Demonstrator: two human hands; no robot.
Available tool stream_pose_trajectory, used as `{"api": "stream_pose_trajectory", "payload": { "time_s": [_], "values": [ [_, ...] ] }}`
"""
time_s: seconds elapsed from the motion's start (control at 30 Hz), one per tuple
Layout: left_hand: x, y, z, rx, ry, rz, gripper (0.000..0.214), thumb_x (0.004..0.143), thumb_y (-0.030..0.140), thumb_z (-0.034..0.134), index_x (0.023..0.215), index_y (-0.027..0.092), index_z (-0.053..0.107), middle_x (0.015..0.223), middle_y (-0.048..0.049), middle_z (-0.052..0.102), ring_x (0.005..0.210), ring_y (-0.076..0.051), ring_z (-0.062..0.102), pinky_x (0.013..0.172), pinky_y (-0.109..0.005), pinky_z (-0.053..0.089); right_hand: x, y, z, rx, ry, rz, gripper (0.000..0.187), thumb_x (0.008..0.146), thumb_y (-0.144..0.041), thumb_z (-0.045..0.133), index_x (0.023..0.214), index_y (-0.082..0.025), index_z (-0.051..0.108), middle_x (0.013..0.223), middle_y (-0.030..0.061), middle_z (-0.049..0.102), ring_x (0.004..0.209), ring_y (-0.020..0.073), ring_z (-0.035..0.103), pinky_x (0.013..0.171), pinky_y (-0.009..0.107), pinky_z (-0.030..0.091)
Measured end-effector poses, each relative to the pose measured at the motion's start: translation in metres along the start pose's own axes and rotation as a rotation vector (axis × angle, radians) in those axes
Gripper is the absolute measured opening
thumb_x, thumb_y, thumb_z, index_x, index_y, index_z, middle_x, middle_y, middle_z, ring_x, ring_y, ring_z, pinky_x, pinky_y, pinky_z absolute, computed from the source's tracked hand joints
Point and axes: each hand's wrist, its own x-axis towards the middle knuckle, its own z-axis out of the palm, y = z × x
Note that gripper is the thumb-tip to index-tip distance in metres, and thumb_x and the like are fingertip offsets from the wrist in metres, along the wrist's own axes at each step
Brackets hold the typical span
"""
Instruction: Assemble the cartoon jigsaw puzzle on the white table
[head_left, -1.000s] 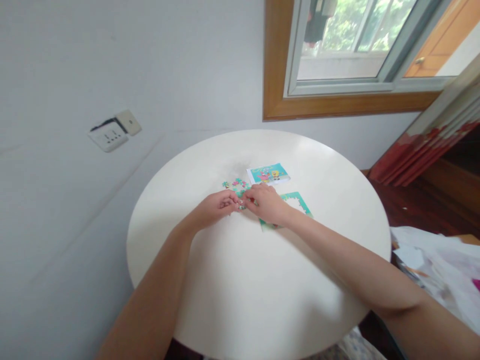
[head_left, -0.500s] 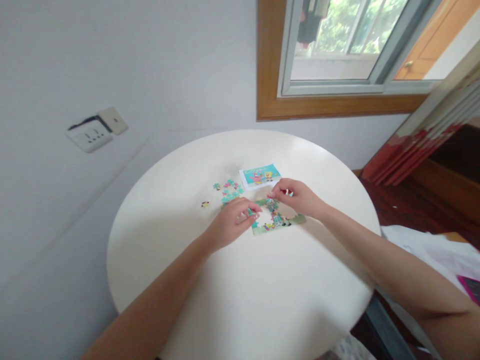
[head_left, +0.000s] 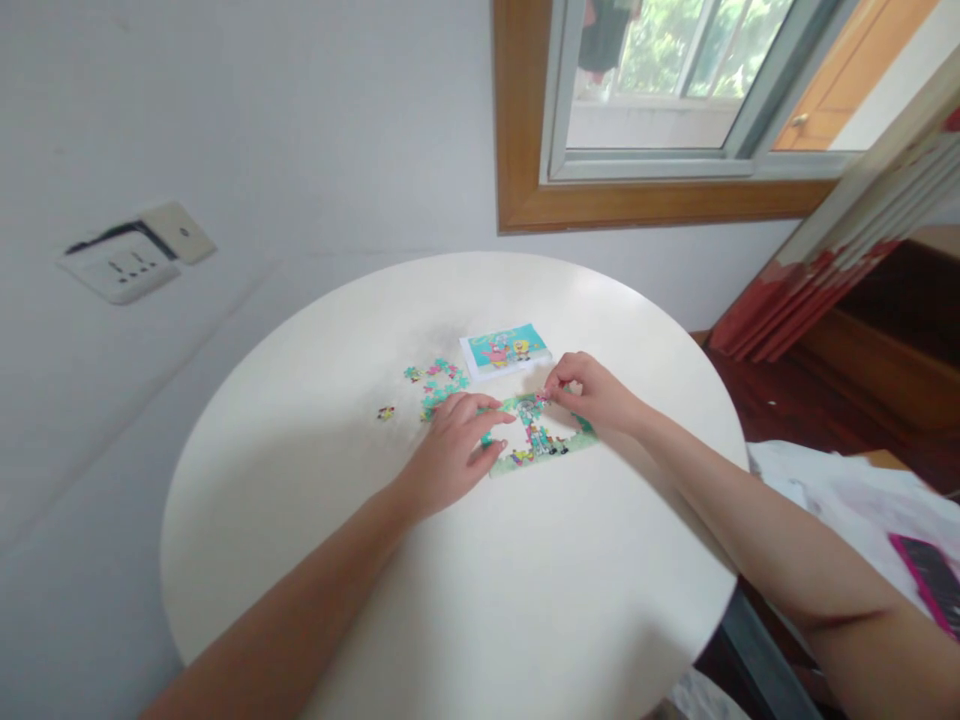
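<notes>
A partly filled jigsaw puzzle (head_left: 541,438) with a green border and white gaps lies flat on the round white table. Over its top edge my right hand (head_left: 592,392) pinches a small pink puzzle piece (head_left: 543,395) between thumb and fingertips. My left hand (head_left: 457,450) hovers at the puzzle's left side, its fingers apart and nothing seen in them. Just beyond that hand, loose puzzle pieces (head_left: 444,383) in teal and pink lie in a cluster, some hidden by the fingers. One yellow and dark piece (head_left: 385,413) sits apart on the left.
Behind the puzzle lies a box (head_left: 506,350) with a cartoon picture on a blue ground. The white table (head_left: 480,600) stands against a wall with a socket (head_left: 124,265) and a window. At the right, a pink-edged phone-like object (head_left: 926,575) rests on white cloth.
The view has shifted slightly, so the table things sit further left. My left hand's thumb and fingers have spread apart. The right hand keeps its pinch near the puzzle's top edge.
</notes>
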Motion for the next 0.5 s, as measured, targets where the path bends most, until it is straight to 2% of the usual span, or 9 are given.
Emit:
{"api": "stream_pose_trajectory", "payload": {
  "time_s": [0.27,0.5],
  "values": [
    [-0.003,-0.025,-0.009,0.008,0.059,0.006,0.025,0.09,0.021,0.056,0.114,0.021,0.062,0.114,-0.0081,0.06,0.111,-0.025,0.053,0.1,-0.044,0.038,-0.005,-0.009,0.012,-0.016,-0.05,-0.008,0.017,0.085,-0.023,0.062,0.07,-0.017,0.068,0.071,0.0039,0.063,0.076,0.0169,0.054,0.08,0.031,0.038],
    [-0.002,-0.023,-0.009,-0.022,0.03,0.026,0.026,0.088,0.019,0.056,0.114,0.022,0.062,0.114,-0.0079,0.059,0.111,-0.024,0.053,0.1,-0.043,0.039,-0.007,-0.009,0.017,-0.004,-0.055,-0.025,0.015,0.083,-0.023,0.063,0.071,-0.018,0.069,0.072,0.0038,0.063,0.079,0.0176,0.054,0.083,0.032,0.039]
  ]
}}
